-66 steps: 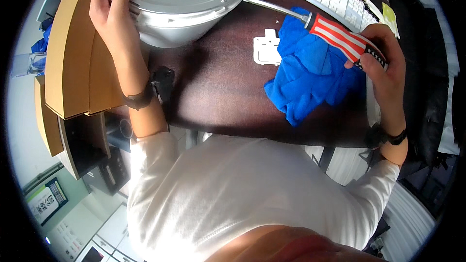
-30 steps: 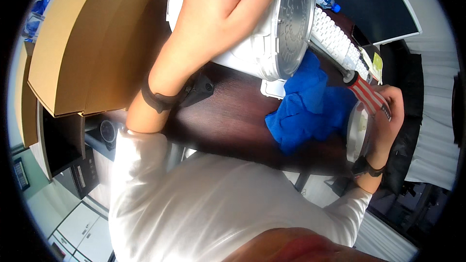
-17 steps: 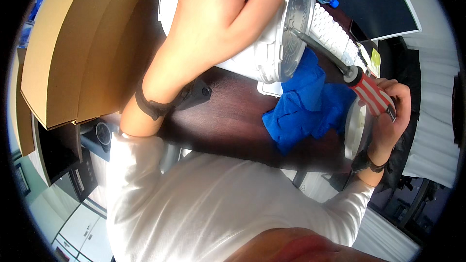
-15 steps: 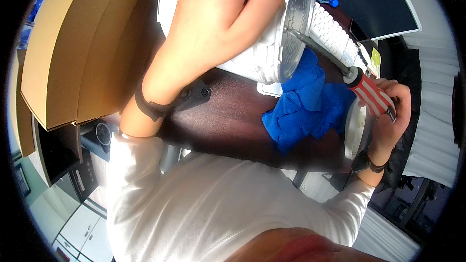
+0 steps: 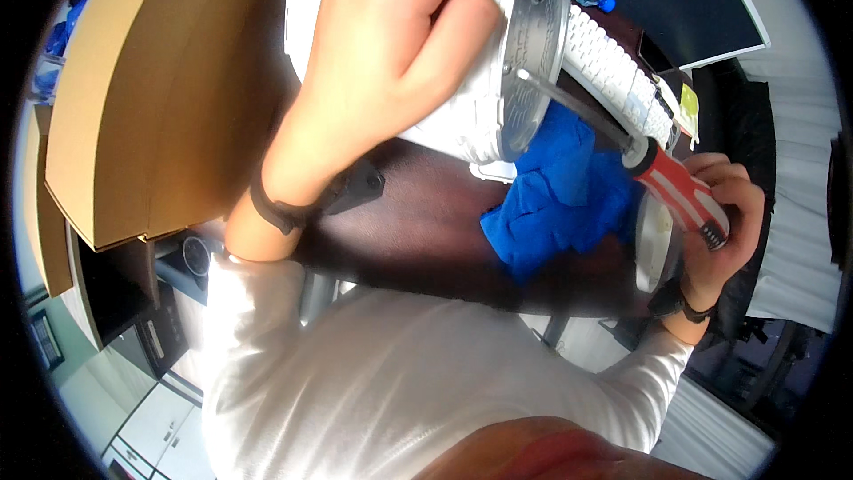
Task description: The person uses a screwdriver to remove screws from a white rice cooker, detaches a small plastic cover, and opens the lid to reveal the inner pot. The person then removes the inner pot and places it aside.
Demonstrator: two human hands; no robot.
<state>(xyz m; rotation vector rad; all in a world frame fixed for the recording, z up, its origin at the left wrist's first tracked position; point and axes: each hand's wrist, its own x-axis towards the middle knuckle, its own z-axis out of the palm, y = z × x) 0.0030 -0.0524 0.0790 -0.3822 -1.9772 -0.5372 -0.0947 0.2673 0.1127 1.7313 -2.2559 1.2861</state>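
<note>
Standing at the left edge of your desk (image 5: 418, 231) is a cardboard box (image 5: 160, 107). Your left hand (image 5: 400, 44) is closed over a white container (image 5: 462, 116), fingertips hidden, tilting it toward the far edge with its metal face (image 5: 533, 31) to the right. Crumpled blue cloth (image 5: 569, 196) lies nearer the front edge; a white keyboard (image 5: 613, 67) sits farther back. Your right hand (image 5: 742, 213), by the right edge, grips the screwdriver (image 5: 662, 176) by its red-and-white handle, tip just beside the metal face; whether they touch is unclear.
</note>
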